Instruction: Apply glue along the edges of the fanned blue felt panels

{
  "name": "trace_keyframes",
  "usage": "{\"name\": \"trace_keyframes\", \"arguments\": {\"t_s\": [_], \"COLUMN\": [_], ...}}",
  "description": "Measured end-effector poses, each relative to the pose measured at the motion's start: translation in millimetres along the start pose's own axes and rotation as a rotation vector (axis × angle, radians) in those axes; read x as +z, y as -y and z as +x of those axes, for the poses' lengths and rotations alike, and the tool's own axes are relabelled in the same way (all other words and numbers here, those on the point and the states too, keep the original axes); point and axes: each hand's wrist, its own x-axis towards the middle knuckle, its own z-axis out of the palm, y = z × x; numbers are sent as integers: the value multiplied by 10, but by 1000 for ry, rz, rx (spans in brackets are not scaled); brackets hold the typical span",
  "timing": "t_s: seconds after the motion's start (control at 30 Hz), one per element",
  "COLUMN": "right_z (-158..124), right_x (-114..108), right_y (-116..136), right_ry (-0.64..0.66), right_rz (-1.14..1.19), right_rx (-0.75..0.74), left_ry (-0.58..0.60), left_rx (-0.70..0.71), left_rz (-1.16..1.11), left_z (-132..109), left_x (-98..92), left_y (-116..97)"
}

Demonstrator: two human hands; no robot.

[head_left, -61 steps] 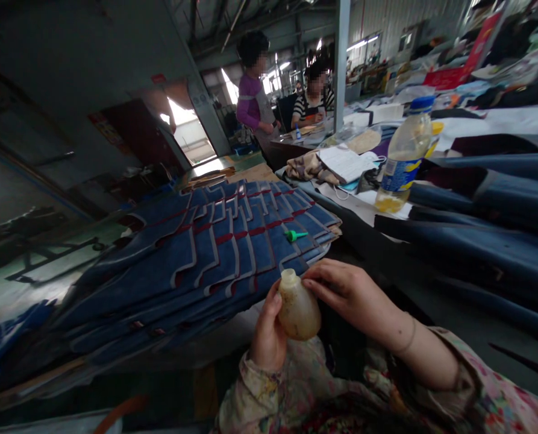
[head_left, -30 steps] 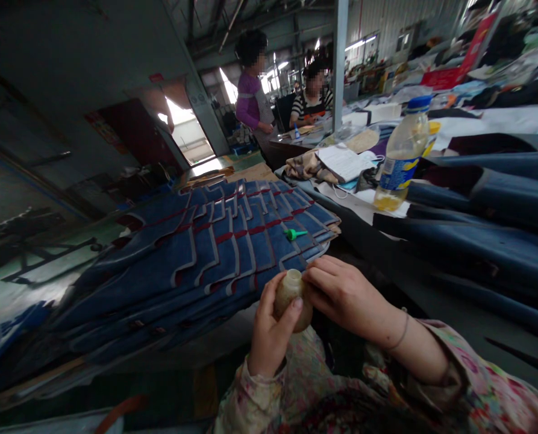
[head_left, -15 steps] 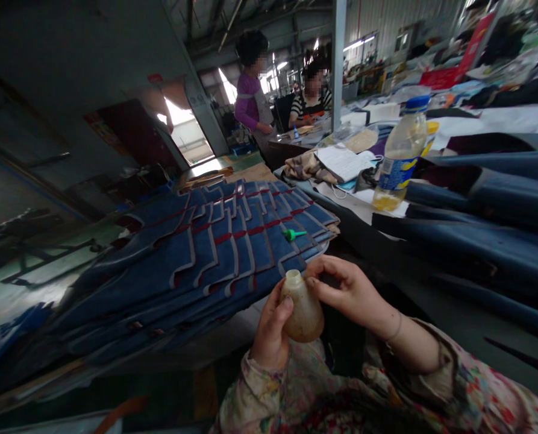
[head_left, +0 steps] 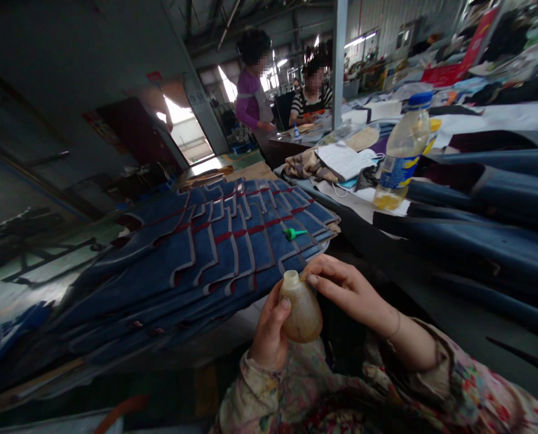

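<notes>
My left hand (head_left: 272, 328) is wrapped round a squat, yellowish glue-stained bottle (head_left: 302, 313) with an open neck, held nearly upright. The fingertips of my right hand (head_left: 341, 283) are pinched together at the bottle's shoulder, beside the neck; whatever they may grip is too small to make out. A green nozzle cap (head_left: 292, 233) lies on the stacked blue pieces (head_left: 160, 265) with grey and dark red edging, just beyond the bottle.
On the right, a clear drink bottle (head_left: 399, 160) with a blue cap stands beside a white mask (head_left: 344, 160) and cloth. Rolled blue material (head_left: 485, 247) lies at the far right. Two people (head_left: 250, 99) are behind a table near a grey post (head_left: 338, 66).
The bottle in my left hand has shifted very slightly left. My right fingers have moved a little left along its shoulder, still pinched.
</notes>
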Motion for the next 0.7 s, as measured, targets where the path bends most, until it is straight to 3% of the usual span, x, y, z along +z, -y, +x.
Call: {"name": "trace_keyframes", "arguments": {"t_s": [0.27, 0.47, 0.7], "right_z": [-30, -10, 44], "right_x": [-42, 16, -6], "right_y": [69, 74, 103], "right_ry": [30, -8, 64], "right_rz": [-15, -57, -49], "right_rx": [-100, -24, 8], "left_ry": [-94, -41, 6], "left_rx": [18, 23, -5], "left_rz": [104, 134, 48], "left_z": [-35, -40, -51], "left_x": [-4, -31, -45], "left_y": [-25, -17, -7]}}
